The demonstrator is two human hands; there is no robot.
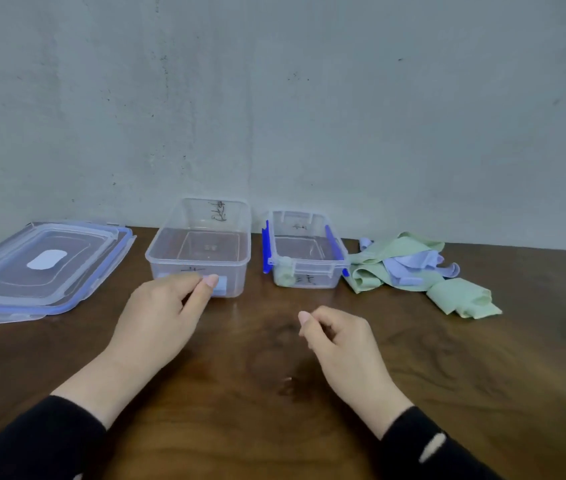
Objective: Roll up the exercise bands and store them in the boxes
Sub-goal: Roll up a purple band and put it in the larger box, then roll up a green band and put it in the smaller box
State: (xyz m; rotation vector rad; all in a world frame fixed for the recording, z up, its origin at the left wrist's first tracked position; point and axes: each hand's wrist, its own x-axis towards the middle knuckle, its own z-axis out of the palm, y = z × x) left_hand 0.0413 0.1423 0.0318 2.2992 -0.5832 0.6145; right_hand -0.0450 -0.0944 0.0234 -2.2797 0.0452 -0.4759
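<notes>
Two bare hands in black sleeves are hovering over a dark wooden table (pixel 482 375) set against a grey wall (pixel 309 98). The left hand (pixel 157 323) is reaching toward eleven o'clock, its fingers loosely curled and its thumb tip lying against the near wall of the larger clear box (pixel 202 244); it is gripping nothing. A pale blue rolled band (pixel 221 285) is sitting inside that box at its near corner. The right hand (pixel 340 337) is floating near the table's centre, fingers curled in and empty. At twelve o'clock from it, the smaller clear box (pixel 306 251) with blue clips is standing beside the larger one, holding a green rolled band (pixel 285 275) at its near left corner. At two o'clock, a loose heap of green and lilac exercise bands (pixel 420 268) is lying just beside that box. At ten o'clock, two stacked clear lids (pixel 42 268) are resting flat.
</notes>
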